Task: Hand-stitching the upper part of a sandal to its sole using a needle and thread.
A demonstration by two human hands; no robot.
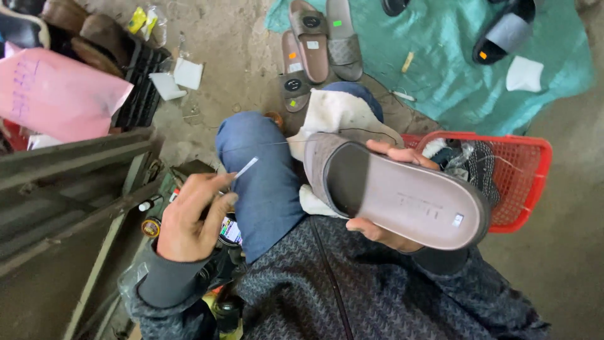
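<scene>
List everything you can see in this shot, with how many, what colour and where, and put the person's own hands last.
slide sandal: one, mauve-grey, held in the right hand
thread: one, thin, stretched from left hand toward sandal
slide sandals on the ground: about four, brown and grey, top centre
black sandal: one, black with grey strap, top right
tarp: one, teal, top right
basket: one, red, right
white cloth: one, on the knee
pink bag: one, left
black crate: one, upper left
left hand: pinching a small white strip
right hand: under the sandal
</scene>
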